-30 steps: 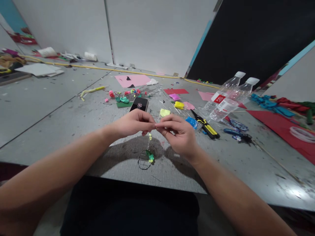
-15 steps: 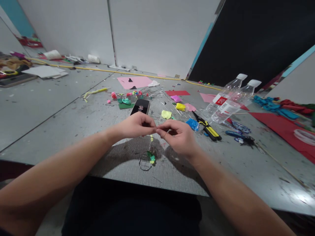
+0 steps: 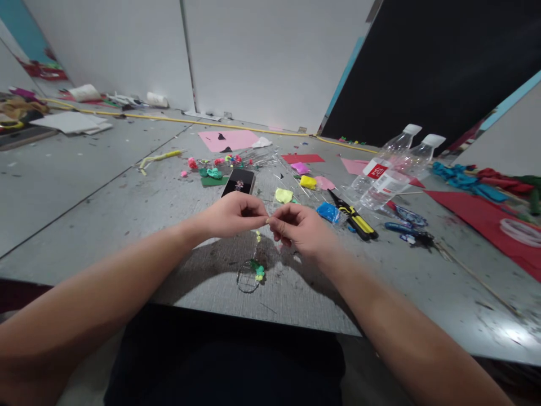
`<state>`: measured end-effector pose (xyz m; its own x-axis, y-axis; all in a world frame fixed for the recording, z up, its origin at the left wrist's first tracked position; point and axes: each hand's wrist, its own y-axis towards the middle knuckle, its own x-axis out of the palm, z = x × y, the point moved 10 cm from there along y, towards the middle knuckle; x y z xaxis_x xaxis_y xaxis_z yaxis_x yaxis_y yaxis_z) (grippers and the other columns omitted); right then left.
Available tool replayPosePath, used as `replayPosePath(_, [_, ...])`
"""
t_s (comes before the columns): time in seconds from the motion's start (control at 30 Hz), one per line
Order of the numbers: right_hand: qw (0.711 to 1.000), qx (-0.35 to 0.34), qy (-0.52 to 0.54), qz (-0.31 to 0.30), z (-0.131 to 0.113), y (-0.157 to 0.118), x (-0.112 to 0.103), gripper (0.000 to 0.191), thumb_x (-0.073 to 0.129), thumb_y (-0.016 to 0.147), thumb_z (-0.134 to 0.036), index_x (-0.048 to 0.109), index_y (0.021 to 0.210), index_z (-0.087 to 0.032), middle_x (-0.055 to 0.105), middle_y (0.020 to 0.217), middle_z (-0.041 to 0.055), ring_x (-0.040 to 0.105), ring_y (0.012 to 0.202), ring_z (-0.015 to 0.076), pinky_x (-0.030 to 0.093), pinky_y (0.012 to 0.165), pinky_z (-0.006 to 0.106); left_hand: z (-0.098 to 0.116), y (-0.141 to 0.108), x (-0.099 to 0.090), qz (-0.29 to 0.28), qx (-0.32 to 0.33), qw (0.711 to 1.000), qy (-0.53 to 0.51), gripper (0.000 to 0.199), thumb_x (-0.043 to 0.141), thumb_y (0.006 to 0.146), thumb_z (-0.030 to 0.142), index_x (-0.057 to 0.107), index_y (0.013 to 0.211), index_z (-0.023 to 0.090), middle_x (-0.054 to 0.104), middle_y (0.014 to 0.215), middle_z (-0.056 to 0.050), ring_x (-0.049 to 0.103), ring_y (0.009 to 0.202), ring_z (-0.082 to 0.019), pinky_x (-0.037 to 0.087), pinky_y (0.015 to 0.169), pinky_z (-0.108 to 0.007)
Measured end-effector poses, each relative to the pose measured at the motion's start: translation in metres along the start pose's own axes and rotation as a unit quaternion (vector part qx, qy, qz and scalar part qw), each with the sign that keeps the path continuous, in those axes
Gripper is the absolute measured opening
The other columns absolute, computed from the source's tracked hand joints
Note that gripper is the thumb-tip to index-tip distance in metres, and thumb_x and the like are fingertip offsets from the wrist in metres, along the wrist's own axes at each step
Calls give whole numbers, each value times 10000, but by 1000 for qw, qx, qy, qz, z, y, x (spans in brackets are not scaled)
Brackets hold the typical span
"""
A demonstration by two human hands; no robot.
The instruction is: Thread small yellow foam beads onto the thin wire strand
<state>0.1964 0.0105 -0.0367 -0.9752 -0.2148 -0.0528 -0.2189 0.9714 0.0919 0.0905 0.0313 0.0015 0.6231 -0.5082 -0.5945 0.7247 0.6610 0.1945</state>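
Observation:
Between the fingertips of both hands shows a tiny pale yellow bit of clay [image 3: 267, 221]. My left hand [image 3: 234, 215] pinches it from the left, thumb and forefinger together. From the other side my right hand [image 3: 302, 230] is closed on it too, fingers curled. Just below them a wire ring piece [image 3: 248, 290] with a thin stem lies on the table; green clay [image 3: 256, 267] and small yellow bits are stuck to it. The stem's upper end runs up close to my left fingers, and I cannot tell whether they touch it. Beyond the hands lies a pale yellow clay lump [image 3: 283, 195].
A phone [image 3: 239, 183] lies behind my left hand. To the right are a blue clay packet [image 3: 328, 212], yellow-black pliers [image 3: 357, 221], two plastic bottles [image 3: 382, 175] and red paper [image 3: 477, 220]. Wires with pink balls [image 3: 236, 160] lie farther back.
My right fingertips have drawn slightly apart from the left ones, and the yellow bit now shows between them. The whole view has shifted a little.

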Motion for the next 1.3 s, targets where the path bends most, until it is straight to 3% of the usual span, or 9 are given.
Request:
replayPosePath(0.13, [999,-16,-28,9,7,5,-3,432,841,739,-588,637,817,-216,634,632,-26,566,520,123,439,430,251,-9,3,0,0,-20,1000,-1,186,665,853,320,669,750,165,522,636,24,418,587,-98,305,544,-254])
replayPosePath(0.23, [992,-84,-85,38,-6,1,-6,361,794,814,-542,667,910,-218,672,727,-1,595,590,138,467,468,268,-11,4,-2,1,-31,1000,-4,174,663,846,304,646,739,167,503,625,27,407,586,-98,299,544,-253])
replayPosePath(0.43, [937,-242,-249,40,-42,-17,8,120,665,947,-288,729,1027,-226,728,901,47,657,778,178,537,650,330,-11,5,-1,-5,-23,1000,-2,176,647,840,298,626,724,168,523,662,18,445,615,-105,333,571,-251])
replayPosePath(0.53, [913,-280,-293,52,-50,-22,10,91,652,960,-250,735,995,-239,734,903,49,658,796,190,539,696,352,-12,5,0,-5,-24,1000,2,174,648,845,296,633,730,166,519,654,20,440,609,-104,323,564,-249])
replayPosePath(0.67, [907,-277,-310,62,-50,-21,7,99,643,958,-236,710,885,-233,718,845,37,656,793,192,527,720,353,-11,5,2,-15,-31,999,8,214,647,859,328,633,720,165,492,638,25,412,591,-97,306,546,-244])
replayPosePath(0.93, [947,-183,-261,30,-32,-13,6,222,590,1003,-406,608,863,-234,661,730,12,622,705,180,485,626,318,-14,6,-1,-11,-47,998,34,197,633,853,315,652,733,160,506,637,22,415,591,-99,310,549,-251])
replayPosePath(1.07, [941,-205,-264,44,-38,-16,4,275,593,1005,-420,620,811,-227,666,721,19,618,685,173,486,623,317,-13,6,-1,-10,-52,998,38,203,638,853,327,660,739,160,507,640,21,419,593,-106,306,549,-261])
replayPosePath(1.3, [917,-258,-292,88,-50,-24,0,120,632,962,-272,731,908,-231,742,822,39,667,720,177,515,653,335,-11,5,1,-18,-56,998,30,214,663,860,337,656,733,165,500,632,24,413,584,-105,302,549,-263])
